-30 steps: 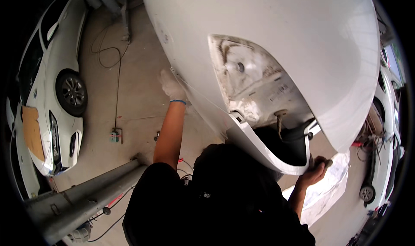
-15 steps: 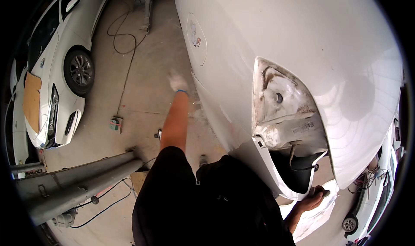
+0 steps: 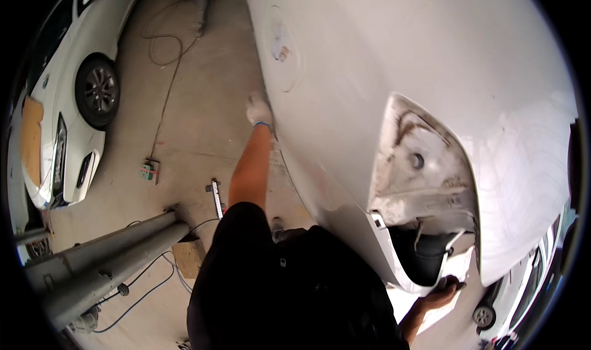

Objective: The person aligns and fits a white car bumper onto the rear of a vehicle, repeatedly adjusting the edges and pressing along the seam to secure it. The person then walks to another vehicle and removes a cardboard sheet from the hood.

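Observation:
My left arm reaches forward along the side of a white car body (image 3: 345, 104). The left hand (image 3: 259, 110), in a pale glove with a blue cuff, is by the lower edge of the side panel; its fingers are blurred and partly hidden. My right hand (image 3: 438, 296), bare, is low at the right, just beside the corner of the white bumper (image 3: 380, 245). Its fingers are curled, with something dark at the tips that I cannot make out. Above the bumper, an open tail-light recess (image 3: 425, 159) shows dirty bare metal with a round hole.
Another white car (image 3: 77, 125) stands at the left, with cardboard (image 3: 32, 142) on its front. A grey lift beam (image 3: 117, 261), a cable (image 3: 169, 88), a small green box (image 3: 148, 171) and a long narrow tool (image 3: 217, 197) are at floor level. Another car (image 3: 514, 294) is at right.
My view has shifted, so the recess and bumper sit further right and lower. My left hand is now closer against the panel edge and less blurred. The right hand stays by the bumper corner.

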Demonstrator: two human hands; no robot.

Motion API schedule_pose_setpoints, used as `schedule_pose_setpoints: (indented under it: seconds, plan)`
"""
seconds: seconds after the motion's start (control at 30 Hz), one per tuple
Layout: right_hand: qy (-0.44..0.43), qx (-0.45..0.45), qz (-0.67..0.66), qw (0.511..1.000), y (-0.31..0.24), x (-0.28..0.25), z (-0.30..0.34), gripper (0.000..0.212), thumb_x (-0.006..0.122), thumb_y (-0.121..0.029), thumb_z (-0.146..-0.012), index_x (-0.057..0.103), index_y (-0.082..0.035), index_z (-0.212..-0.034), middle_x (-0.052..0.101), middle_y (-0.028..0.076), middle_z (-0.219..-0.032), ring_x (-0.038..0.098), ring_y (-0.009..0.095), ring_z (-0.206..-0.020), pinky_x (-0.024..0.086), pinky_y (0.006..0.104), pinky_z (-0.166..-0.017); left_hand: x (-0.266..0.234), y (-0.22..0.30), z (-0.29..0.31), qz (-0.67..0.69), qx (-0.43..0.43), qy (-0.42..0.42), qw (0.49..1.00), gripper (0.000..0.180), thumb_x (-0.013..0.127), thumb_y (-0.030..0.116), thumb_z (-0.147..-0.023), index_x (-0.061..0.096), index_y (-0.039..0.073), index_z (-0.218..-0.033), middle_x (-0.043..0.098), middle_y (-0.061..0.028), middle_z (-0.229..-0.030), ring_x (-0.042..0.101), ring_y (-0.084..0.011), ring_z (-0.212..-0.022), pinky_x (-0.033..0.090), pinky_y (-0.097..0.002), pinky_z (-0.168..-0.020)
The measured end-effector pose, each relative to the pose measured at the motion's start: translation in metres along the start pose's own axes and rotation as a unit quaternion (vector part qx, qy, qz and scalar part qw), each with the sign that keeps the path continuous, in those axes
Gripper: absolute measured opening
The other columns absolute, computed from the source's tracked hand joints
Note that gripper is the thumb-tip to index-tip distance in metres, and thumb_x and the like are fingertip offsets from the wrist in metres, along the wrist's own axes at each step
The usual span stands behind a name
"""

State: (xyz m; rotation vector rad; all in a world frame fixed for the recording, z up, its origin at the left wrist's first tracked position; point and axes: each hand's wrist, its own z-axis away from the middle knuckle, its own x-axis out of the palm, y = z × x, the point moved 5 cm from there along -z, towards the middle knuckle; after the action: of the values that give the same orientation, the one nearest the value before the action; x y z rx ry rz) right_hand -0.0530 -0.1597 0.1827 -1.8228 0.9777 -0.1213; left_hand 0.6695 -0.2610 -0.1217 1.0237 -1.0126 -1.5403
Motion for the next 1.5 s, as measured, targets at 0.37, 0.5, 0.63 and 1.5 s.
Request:
schedule_pose_setpoints:
  seconds: [0.37, 0.5, 0.63, 1.5]
  plan:
    - [-0.037, 0.026, -0.065, 0.997, -0.012, 0.007, 0.005, 0.038, 0.041, -0.033, -0.097, 0.055, 0.000, -0.087, 0.050, 0.006, -0.078, 0.047, 0.016, -0.072, 0.037, 0.0294, -0.064, -0.118, 0.187, 0.281, -0.003, 0.552, -0.181, 0.814, 0.064, 0.051, 0.028, -0.096, 0.031, -0.004, -0.149, 0.032, -0.0265, -0.153, 0.031, -0.0409, -0.142, 0.028, -0.0476, -0.114]
    - [-0.006, 0.030, -0.100, 0.995, -0.020, 0.017, 0.010, 0.038, 0.042, -0.033, -0.097, 0.055, 0.002, -0.089, 0.050, 0.006, -0.078, 0.047, 0.016, -0.070, 0.037, 0.0289, -0.062, -0.094, 0.208, 0.356, -0.030, 0.603, -0.186, 0.775, 0.062, 0.051, 0.024, -0.094, 0.033, -0.006, -0.145, 0.034, -0.0293, -0.149, 0.030, -0.0473, -0.139, 0.024, -0.0552, -0.113]
    - [-0.032, 0.013, -0.125, 0.992, -0.014, 0.014, 0.011, 0.037, 0.042, -0.031, -0.099, 0.054, 0.004, -0.095, 0.049, 0.006, -0.080, 0.048, 0.016, -0.070, 0.047, 0.0289, -0.067, -0.086, 0.215, 0.371, -0.016, 0.585, -0.172, 0.793, 0.061, 0.051, 0.020, -0.091, 0.035, -0.009, -0.142, 0.036, -0.0321, -0.145, 0.029, -0.0537, -0.137, 0.020, -0.0627, -0.112]
    - [-0.080, -0.119, -0.144, 0.979, -0.053, -0.004, 0.032, 0.014, 0.045, -0.008, -0.097, 0.055, 0.001, -0.093, 0.054, 0.007, -0.084, 0.050, 0.015, -0.073, 0.044, 0.0298, -0.069, -0.130, 0.223, 0.466, -0.046, 0.626, -0.279, 0.726, 0.057, 0.058, 0.025, -0.096, 0.041, -0.011, -0.138, 0.042, -0.0312, -0.142, 0.046, -0.0470, -0.128, 0.038, -0.0548, -0.107]
